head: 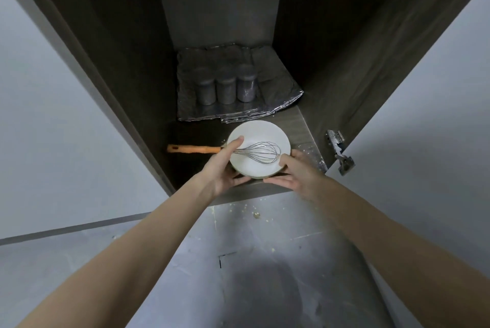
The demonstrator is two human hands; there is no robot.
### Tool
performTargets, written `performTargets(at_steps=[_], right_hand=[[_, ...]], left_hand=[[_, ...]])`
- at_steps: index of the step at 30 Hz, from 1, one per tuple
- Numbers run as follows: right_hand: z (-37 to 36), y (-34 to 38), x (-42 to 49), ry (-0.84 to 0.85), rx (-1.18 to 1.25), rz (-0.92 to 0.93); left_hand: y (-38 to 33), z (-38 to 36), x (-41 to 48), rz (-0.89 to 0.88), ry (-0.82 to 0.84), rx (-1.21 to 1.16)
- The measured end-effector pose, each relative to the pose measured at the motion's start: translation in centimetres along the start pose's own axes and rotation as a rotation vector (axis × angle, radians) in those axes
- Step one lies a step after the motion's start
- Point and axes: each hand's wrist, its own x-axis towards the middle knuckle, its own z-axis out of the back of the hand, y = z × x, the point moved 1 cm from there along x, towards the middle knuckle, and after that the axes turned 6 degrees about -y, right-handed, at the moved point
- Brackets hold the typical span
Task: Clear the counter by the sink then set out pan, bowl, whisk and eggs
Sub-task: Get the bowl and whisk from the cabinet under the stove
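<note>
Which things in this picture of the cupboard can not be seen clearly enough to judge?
- Pan, head view: only the orange handle shows; its body is lost in shadow behind the left hand.
- Underside of the bowl: covered by both hands, right hand included.
- Three jars: too dim to tell contents.
- Eggs: none visible.

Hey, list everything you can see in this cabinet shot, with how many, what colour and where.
bowl: one, white, at the cabinet shelf's front edge, held by both hands
whisk: one, silver wire, lying inside the bowl
orange handle: one, orange, left of the bowl, its far end hidden in the dark
jars: three, grey, in a row on the foil
foil: one sheet, silver, lining the shelf's back
hinge: one, metal, on the right door
left hand: one, gripping the bowl's left rim
right hand: one, gripping the bowl's right rim
</note>
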Motion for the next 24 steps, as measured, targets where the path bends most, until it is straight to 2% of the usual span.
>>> performTargets(at_steps=[6,12,24], right_hand=[[1.6,2.4,-5.3,-0.01,-0.045,-0.081],[2.4,6.7,-14.6,0.011,-0.098,-0.187],[0.0,20.8,-37.1,0.12,-0.128,-0.363]], left_hand=[[-0.3,-1.3,-4.8,0.035,-0.059,0.064],[-2.2,-2.8,-14.6,0.019,-0.118,0.092],[-14.0,-7.4,-40.0,-0.028,-0.208,0.12]])
